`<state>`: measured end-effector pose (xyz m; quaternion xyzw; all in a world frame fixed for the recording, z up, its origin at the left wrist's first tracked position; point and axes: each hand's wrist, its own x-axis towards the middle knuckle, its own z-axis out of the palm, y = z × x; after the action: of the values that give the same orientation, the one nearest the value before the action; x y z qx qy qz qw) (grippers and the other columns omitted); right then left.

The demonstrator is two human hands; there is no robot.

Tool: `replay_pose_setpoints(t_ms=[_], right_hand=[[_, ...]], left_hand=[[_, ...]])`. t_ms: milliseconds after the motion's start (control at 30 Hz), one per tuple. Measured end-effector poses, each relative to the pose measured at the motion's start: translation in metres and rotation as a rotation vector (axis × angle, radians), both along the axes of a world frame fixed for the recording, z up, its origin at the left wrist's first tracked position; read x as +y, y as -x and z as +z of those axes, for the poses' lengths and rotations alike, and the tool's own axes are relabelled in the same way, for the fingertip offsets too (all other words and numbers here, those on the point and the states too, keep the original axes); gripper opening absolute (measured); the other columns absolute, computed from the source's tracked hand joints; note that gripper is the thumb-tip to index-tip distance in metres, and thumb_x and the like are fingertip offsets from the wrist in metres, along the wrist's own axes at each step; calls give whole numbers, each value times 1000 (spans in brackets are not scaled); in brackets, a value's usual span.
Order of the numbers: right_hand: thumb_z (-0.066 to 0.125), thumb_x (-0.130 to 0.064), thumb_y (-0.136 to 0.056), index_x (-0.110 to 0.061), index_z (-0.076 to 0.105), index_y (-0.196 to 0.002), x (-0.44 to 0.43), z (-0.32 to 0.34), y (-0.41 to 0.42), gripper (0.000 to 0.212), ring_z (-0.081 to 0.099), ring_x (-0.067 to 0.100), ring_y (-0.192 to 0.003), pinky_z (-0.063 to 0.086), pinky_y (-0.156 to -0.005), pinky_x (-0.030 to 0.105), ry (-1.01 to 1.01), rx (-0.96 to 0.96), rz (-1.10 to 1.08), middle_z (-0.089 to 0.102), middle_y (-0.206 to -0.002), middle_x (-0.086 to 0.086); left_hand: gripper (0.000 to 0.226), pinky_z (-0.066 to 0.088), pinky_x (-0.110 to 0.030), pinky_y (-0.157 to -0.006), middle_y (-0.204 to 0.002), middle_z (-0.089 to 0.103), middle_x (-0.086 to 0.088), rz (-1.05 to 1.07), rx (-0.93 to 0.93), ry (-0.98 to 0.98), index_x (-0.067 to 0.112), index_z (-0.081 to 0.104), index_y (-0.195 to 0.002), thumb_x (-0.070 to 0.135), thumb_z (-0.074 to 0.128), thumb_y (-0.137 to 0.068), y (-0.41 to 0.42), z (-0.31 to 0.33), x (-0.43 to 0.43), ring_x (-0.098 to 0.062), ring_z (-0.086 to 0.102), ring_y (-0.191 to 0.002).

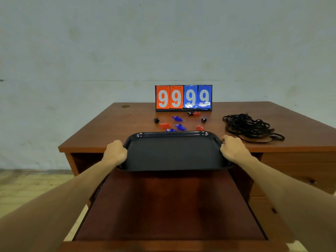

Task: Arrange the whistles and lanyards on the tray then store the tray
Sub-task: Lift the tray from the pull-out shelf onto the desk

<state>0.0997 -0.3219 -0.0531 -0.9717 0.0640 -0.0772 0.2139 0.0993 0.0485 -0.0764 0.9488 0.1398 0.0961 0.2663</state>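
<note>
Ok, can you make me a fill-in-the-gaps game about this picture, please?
The left hand and right hand grip the tray above an open ____.
The scoreboard shows the digit ____ four times.
The lanyards are all coloured ____.
The whistles are red, black and ____.
Missing words: drawer, nine, black, blue.

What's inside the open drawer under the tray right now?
The drawer shows only its bare wooden bottom. Its back part is hidden by the tray, which the left hand and right hand hold above it.
</note>
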Motion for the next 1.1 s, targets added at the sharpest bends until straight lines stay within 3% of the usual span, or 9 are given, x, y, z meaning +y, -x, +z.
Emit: replay_pose_setpoints(t_ms=[200,333,600,667,767,933,1100], right_hand=[[46,-12,-90,-11,59,-112,-8,-8,-45,26,58,34,-98,47,-73,37,14,0,22,62,-112,15],[46,-13,-91,-10,56,-113,-9,-9,-68,24,57,35,-98,44,-71,37,48,-7,15,59,-113,16],[49,-15,-89,-12,53,-118,-4,-17,-102,30,58,36,-104,46,-80,41,149,-70,-51,57,-118,12],[47,-15,-91,-12,54,-119,-2,-17,-108,30,57,37,-105,45,-81,41,151,-82,-54,55,-119,11],[44,-15,-91,-14,53,-124,1,-17,-116,34,56,39,-108,44,-82,40,136,-90,-67,54,-123,11],[46,-20,-90,-13,56,-117,9,-9,-125,30,54,37,-111,44,-85,40,160,-54,-129,53,-124,13],[52,-23,-88,-8,57,-119,39,-6,-139,34,44,29,-115,45,-92,39,314,-196,-92,47,-124,12]], left_hand=[[20,39,-32,-52,-79,62,-16,-7,17,-83,2,55,-77,7,44,-93,-41,0,-9,-29,55,-68],[20,42,-33,-55,-80,62,-16,-13,26,-117,0,60,-83,9,46,-94,-66,-1,-14,-28,57,-69],[24,46,-37,-56,-79,59,-15,-4,-52,-177,5,55,-74,12,45,-95,-105,-7,-18,-28,55,-65],[23,48,-42,-67,-91,58,-16,-13,-95,-187,5,56,-78,13,43,-95,-111,-11,-20,-31,57,-76],[22,44,-44,-83,-112,52,-15,15,-108,-195,5,59,-98,17,41,-97,-115,-11,-22,-34,53,-98],[30,40,-45,-94,-126,46,-15,11,-73,-125,6,53,-118,19,42,-94,-122,-7,-20,-34,46,-114],[38,34,-44,-102,-134,37,-14,-68,-110,-63,10,45,-129,24,45,-94,-137,3,-19,-33,34,-125]])
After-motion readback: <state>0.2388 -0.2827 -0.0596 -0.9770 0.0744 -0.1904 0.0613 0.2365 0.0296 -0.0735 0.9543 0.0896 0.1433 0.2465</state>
